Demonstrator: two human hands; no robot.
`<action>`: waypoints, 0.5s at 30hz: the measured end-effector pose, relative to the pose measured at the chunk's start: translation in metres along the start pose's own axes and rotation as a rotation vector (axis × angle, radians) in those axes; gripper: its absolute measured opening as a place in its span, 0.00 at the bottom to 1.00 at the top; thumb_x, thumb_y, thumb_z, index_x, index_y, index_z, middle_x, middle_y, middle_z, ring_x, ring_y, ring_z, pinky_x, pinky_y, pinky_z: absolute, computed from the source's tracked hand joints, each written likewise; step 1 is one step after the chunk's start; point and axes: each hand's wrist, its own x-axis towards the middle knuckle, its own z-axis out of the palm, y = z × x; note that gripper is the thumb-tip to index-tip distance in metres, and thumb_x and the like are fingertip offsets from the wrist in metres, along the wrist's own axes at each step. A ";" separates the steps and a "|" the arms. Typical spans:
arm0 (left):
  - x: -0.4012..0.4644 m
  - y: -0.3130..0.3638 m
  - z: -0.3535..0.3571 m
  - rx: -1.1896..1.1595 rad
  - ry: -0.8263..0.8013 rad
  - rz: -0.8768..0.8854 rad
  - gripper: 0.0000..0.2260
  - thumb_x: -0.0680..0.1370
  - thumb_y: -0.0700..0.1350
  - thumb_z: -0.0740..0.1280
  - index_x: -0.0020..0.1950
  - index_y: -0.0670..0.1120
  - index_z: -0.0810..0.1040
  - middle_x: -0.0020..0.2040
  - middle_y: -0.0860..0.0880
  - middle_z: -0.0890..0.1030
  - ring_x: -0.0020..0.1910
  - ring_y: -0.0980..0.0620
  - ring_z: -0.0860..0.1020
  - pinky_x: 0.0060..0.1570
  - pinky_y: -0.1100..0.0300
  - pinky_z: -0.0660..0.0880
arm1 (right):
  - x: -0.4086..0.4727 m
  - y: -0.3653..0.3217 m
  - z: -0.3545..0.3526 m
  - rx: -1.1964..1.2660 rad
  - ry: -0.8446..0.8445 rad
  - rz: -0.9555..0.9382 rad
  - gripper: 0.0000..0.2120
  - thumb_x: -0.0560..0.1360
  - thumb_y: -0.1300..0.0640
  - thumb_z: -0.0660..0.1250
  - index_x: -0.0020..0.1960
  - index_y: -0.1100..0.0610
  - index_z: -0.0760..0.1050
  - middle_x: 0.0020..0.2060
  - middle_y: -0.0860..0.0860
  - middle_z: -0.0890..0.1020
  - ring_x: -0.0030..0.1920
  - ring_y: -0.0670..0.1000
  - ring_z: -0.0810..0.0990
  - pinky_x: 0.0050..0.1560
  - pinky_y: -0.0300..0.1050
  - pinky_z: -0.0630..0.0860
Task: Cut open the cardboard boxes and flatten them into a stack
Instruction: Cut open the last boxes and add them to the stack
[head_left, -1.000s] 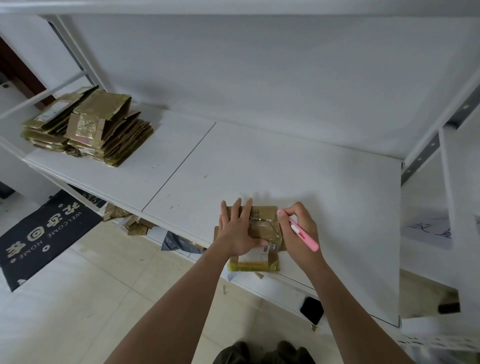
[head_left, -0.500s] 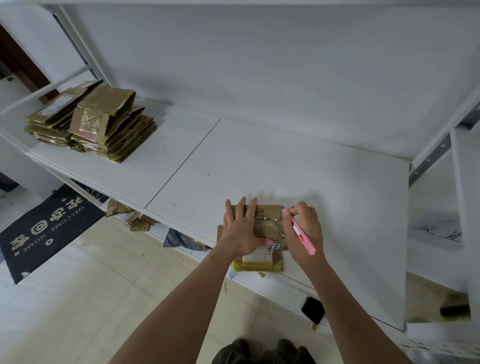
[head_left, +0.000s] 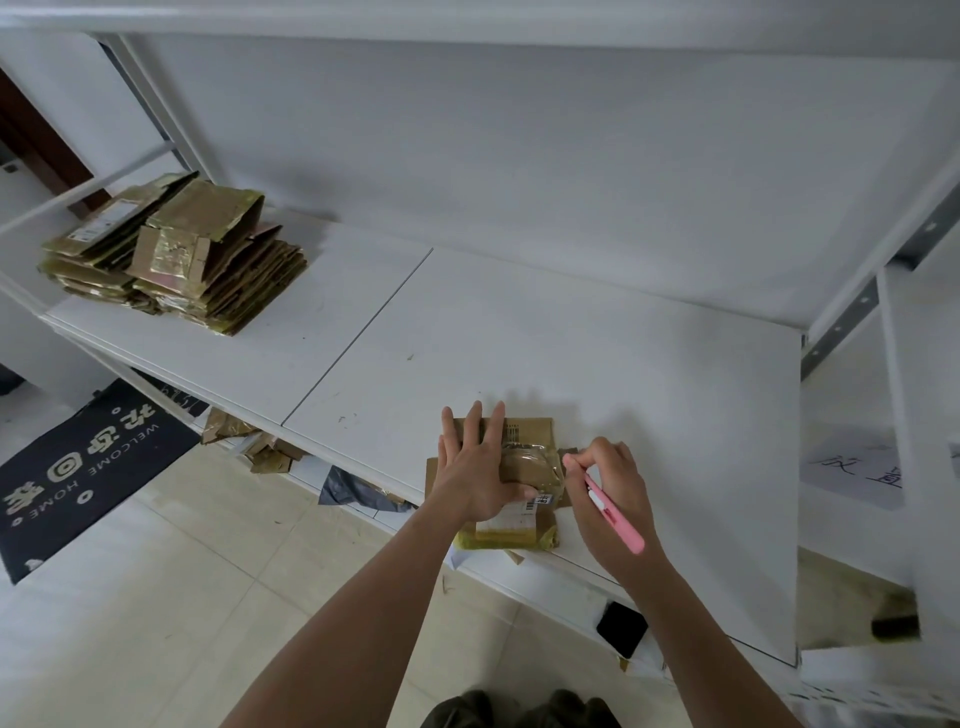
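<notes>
A small taped cardboard box (head_left: 530, 457) with a white shipping label lies at the front edge of the white shelf (head_left: 623, 374). My left hand (head_left: 478, 470) presses flat on the box's left part, fingers spread. My right hand (head_left: 610, 486) grips a pink utility knife (head_left: 615, 514) like a pen, its tip at the box's right edge. A stack of flattened cardboard boxes (head_left: 176, 254) rests on the shelf's far left.
Cardboard scraps (head_left: 260, 447) and a grey bag (head_left: 353, 491) lie on the level below the shelf. A black welcome mat (head_left: 78, 467) covers the tiled floor at left. A metal upright (head_left: 878, 280) and a paper sign (head_left: 857, 467) stand at right.
My right hand with the knife has drawn a little toward me along the box's right edge. My left hand stays pressed on the box.
</notes>
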 end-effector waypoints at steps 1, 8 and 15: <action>0.000 0.000 -0.001 0.002 0.002 -0.001 0.53 0.72 0.63 0.72 0.79 0.52 0.34 0.80 0.48 0.36 0.74 0.37 0.27 0.75 0.40 0.42 | -0.002 0.000 -0.002 -0.008 -0.013 -0.006 0.09 0.78 0.63 0.65 0.40 0.58 0.69 0.36 0.42 0.71 0.42 0.52 0.74 0.38 0.38 0.70; 0.001 0.002 -0.002 -0.013 0.006 -0.005 0.53 0.72 0.62 0.72 0.80 0.53 0.36 0.80 0.48 0.37 0.74 0.37 0.28 0.74 0.38 0.43 | 0.020 -0.004 -0.005 0.017 0.061 0.008 0.08 0.79 0.63 0.65 0.42 0.61 0.69 0.37 0.45 0.71 0.43 0.53 0.74 0.35 0.44 0.73; 0.001 0.003 -0.001 0.000 0.013 -0.008 0.53 0.72 0.62 0.72 0.79 0.52 0.35 0.80 0.48 0.37 0.74 0.36 0.28 0.75 0.39 0.44 | 0.023 -0.002 0.009 -0.012 -0.031 -0.014 0.08 0.78 0.65 0.64 0.41 0.61 0.69 0.35 0.50 0.73 0.44 0.53 0.72 0.37 0.46 0.71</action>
